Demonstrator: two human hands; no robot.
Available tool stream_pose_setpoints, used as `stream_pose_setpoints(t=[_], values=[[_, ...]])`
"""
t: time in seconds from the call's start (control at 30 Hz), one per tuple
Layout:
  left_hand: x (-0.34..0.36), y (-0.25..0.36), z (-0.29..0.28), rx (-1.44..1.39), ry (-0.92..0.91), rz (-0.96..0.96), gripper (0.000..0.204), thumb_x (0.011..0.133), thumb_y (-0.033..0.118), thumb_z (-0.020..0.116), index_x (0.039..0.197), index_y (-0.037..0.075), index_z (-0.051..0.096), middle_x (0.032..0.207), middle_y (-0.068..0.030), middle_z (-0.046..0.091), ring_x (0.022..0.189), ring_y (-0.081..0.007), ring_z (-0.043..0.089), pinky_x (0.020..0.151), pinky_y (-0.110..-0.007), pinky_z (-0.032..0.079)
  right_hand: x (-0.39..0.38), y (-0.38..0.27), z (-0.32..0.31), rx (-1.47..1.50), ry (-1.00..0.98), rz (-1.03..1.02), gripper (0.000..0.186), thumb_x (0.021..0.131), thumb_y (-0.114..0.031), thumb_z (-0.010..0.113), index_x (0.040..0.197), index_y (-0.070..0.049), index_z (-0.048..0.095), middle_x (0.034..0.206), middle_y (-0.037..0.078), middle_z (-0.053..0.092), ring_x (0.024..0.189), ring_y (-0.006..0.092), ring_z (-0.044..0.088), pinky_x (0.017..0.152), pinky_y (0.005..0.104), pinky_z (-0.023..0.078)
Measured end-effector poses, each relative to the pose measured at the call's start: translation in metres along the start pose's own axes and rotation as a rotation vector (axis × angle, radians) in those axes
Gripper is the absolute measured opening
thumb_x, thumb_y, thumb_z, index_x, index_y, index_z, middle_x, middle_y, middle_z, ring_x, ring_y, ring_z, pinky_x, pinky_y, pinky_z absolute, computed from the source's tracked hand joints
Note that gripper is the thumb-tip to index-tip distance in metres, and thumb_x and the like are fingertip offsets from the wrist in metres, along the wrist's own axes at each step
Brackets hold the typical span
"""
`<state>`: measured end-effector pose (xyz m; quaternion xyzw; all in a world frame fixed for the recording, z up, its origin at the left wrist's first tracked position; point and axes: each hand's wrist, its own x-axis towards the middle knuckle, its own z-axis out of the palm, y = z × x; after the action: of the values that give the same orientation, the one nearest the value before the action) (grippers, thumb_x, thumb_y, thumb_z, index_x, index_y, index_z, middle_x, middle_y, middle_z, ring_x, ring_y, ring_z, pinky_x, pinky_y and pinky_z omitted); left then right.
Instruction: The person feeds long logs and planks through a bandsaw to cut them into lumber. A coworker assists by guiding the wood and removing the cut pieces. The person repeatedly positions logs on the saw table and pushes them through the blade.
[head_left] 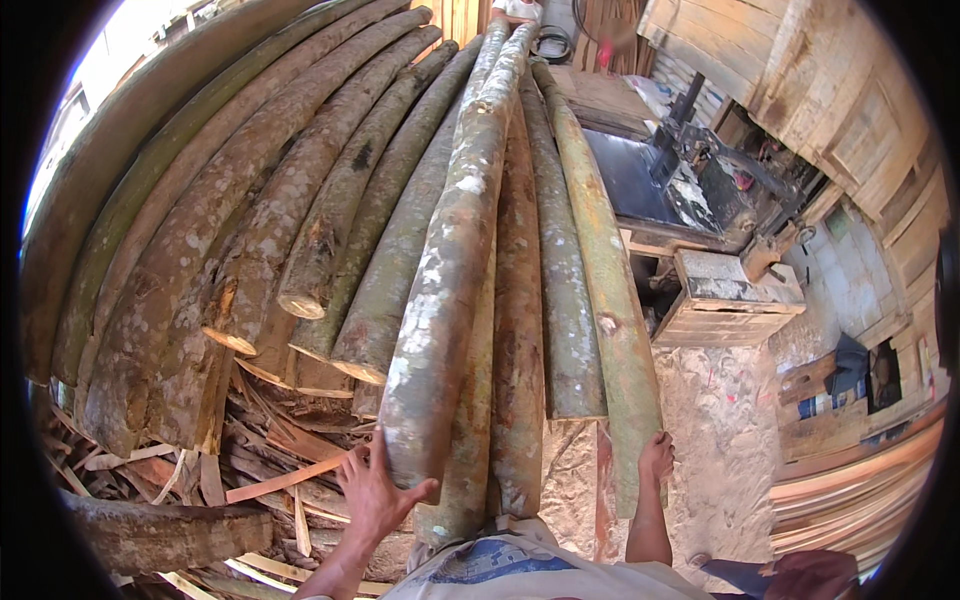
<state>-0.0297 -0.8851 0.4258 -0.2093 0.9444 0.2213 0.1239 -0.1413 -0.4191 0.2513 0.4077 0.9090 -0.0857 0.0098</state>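
A long mottled log [445, 330] runs away from me over several others, reaching toward a co-worker [515, 12] at the far top. My left hand [385, 480] is at its near end, fingers and thumb spread apart against the bark. A pale greenish log [595, 250] lies on the right of the bundle; my right hand [655, 460] has its fingers curled on its near right side. Between these two are a brown log [518, 390] and a gray log [570, 360]. More bark-covered logs [250, 230] fan out to the left.
At right stand a black-topped machine [620, 175], a wooden box [725, 310] and plank walls [840, 100]. Sawdust covers the floor [715, 410] beside stacked boards [850, 480]. Bark offcuts [170, 470] and a curved log [170, 530] lie at lower left.
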Motion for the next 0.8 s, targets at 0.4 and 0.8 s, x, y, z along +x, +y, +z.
stream_pose_setpoints(t=[0.4,0.8], values=[[-0.013,0.099,0.105,0.122,0.031,0.639,0.081,0.08,0.065,0.058,0.147,0.029,0.031,0.154,-0.0242,0.011,0.142,-0.0425,0.011,0.114,-0.054,0.015,0.007,0.024,-0.003,0.17,-0.172,-0.228,0.065,0.097,-0.054,0.03,0.142,-0.007,0.033,0.133,0.026,0.044,0.121,0.0432,0.045,0.099,0.0513,0.037],[-0.024,0.17,0.172,0.081,0.151,0.921,0.08,0.089,0.063,0.045,0.147,0.011,0.029,0.142,-0.0175,0.042,0.137,-0.0314,0.032,0.113,-0.047,0.025,0.015,0.025,-0.001,0.275,-0.22,-0.382,0.069,0.095,-0.052,0.039,0.145,-0.006,0.027,0.137,0.028,0.041,0.125,0.0455,0.04,0.103,0.0519,0.034]])
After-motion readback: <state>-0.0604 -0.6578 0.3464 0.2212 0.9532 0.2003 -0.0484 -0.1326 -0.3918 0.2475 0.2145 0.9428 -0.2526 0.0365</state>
